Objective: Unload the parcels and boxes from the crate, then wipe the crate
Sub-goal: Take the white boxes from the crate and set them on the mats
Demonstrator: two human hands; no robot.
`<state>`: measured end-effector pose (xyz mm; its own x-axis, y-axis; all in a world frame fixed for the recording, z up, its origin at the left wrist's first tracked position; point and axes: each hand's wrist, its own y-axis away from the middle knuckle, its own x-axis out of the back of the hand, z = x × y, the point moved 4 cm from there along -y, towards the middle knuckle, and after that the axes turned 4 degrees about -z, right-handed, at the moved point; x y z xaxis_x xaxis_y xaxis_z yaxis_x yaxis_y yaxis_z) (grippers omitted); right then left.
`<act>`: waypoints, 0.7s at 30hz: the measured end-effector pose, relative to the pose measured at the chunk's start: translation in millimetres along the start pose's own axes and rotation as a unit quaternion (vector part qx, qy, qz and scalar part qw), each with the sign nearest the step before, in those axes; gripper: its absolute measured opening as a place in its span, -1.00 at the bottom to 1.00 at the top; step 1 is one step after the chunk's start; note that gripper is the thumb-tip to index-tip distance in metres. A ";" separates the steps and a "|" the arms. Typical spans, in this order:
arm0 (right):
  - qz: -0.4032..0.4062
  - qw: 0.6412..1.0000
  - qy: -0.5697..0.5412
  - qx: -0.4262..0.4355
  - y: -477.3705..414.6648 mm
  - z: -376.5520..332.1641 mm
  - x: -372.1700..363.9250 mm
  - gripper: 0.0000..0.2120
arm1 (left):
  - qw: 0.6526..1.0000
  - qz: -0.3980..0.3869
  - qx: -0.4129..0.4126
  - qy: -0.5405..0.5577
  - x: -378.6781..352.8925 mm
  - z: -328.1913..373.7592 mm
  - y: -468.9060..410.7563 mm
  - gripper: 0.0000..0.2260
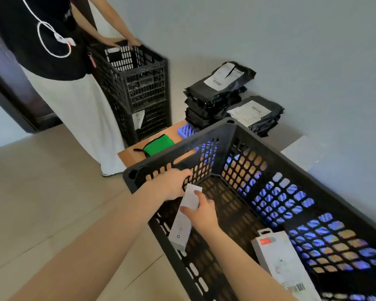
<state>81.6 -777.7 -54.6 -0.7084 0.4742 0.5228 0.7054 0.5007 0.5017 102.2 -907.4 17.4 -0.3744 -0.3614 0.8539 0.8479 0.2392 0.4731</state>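
A large black lattice crate (269, 148) fills the lower right of the head view. Inside it, against the near-left wall, stands a long white box (181, 227), tilted. My right hand (201, 210) grips its upper end. My left hand (174, 183) reaches over the crate's left rim and touches the top of the same box. A second white box with a red mark and a barcode (280, 259) leans inside the crate at the lower right. The crate's floor is otherwise bare.
Black parcels with white labels (221, 90) are stacked by the wall behind the crate, another (258, 116) beside them. A green cloth (159, 144) lies on a cardboard sheet. A person in a black top holds two stacked black crates (139, 88) at upper left.
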 end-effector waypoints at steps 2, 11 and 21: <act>-0.004 1.000 0.012 -0.027 -6.3 1.9 -13.6 -0.15 | 1.000 -0.005 0.009 -0.008 -1.7 -5.4 -4.4 -0.57; 0.016 0.998 -0.022 -0.058 -2.8 12.6 -11.5 -0.11 | 0.998 0.011 -0.013 0.055 -4.5 -0.6 -8.4 -0.61; 0.066 0.957 -0.279 0.040 41.3 15.5 101.7 -0.29 | 0.963 -0.021 0.037 0.267 5.1 28.5 23.4 -0.31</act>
<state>38.3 -697.5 8.6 -0.5312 0.8390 0.1178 0.8017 0.4529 0.3900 109.5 -878.0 39.1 -0.1455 -0.7795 0.6093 0.7994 0.2702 0.5365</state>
